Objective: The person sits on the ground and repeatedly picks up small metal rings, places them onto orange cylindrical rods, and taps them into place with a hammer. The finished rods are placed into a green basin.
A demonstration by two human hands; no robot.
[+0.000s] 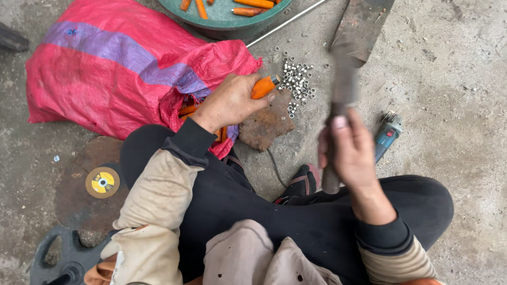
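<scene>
1. From my feed I see both hands bare: left hand [228, 103], right hand [353, 153], no gloves or rings that I can spot.
2. Sleeves are layered: black inner cuffs [191, 138] poking out from a beige jacket [158, 195].
3. The jacket looks pretty worn, with dark spots and smudges on the front flaps.
4. The right sleeve [393, 258] has a ribbed, faintly striped beige cuff.
5. Black trousers [274, 211], plus a dark sandal [302, 182] with reddish trim.
</scene>
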